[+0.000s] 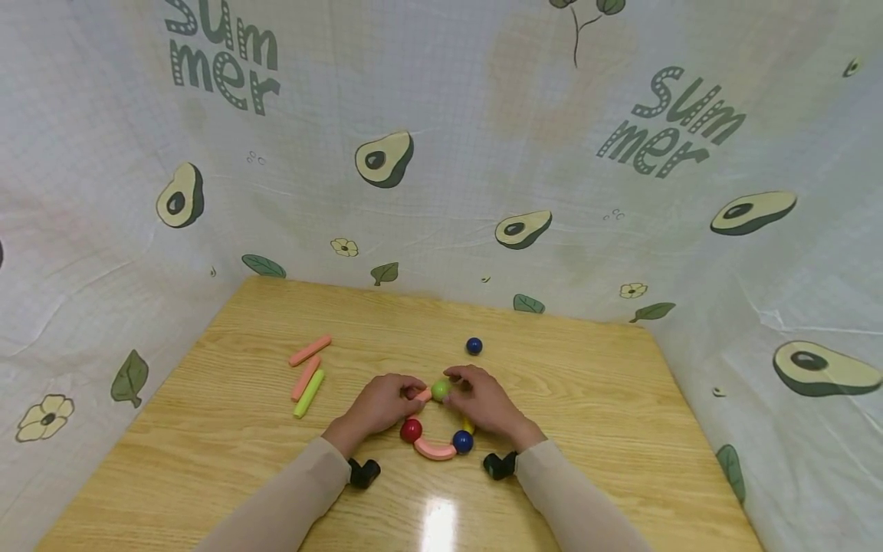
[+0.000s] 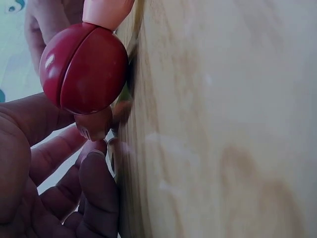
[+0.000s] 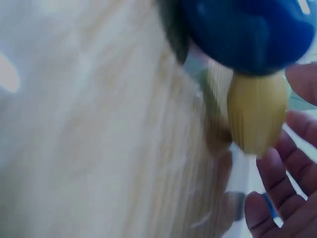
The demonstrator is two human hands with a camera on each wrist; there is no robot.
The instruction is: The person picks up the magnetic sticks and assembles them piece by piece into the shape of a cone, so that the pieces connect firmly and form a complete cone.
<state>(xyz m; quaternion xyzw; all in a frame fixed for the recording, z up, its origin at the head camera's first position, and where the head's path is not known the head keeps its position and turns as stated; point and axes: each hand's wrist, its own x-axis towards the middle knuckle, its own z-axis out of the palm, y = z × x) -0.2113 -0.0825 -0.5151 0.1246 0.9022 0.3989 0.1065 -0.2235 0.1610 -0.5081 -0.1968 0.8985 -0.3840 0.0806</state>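
Observation:
A ring of balls and rods lies on the table between the two hands. My left hand (image 1: pixel 386 400) pinches a pink rod (image 1: pixel 423 395) on the ring's far left side. Thumb and fingers of my right hand (image 1: pixel 485 400) grip a green ball (image 1: pixel 441 391) at the rod's end. Nearer me are a red ball (image 1: pixel 411 430), a curved pink rod (image 1: pixel 435 450) and a blue ball (image 1: pixel 463 441). A yellow piece (image 1: pixel 469 426) adjoins the blue ball, partly covered by the right hand. In the left wrist view, the red ball (image 2: pixel 84 69) hides part of the grip.
Two loose pink rods (image 1: pixel 310 350) and a yellow-green rod (image 1: pixel 309 393) lie at the left of the wooden table (image 1: pixel 579 383). Beyond the hands sits another blue ball (image 1: pixel 474 346). A printed cloth (image 1: pixel 455 176) hangs around the table's back and sides.

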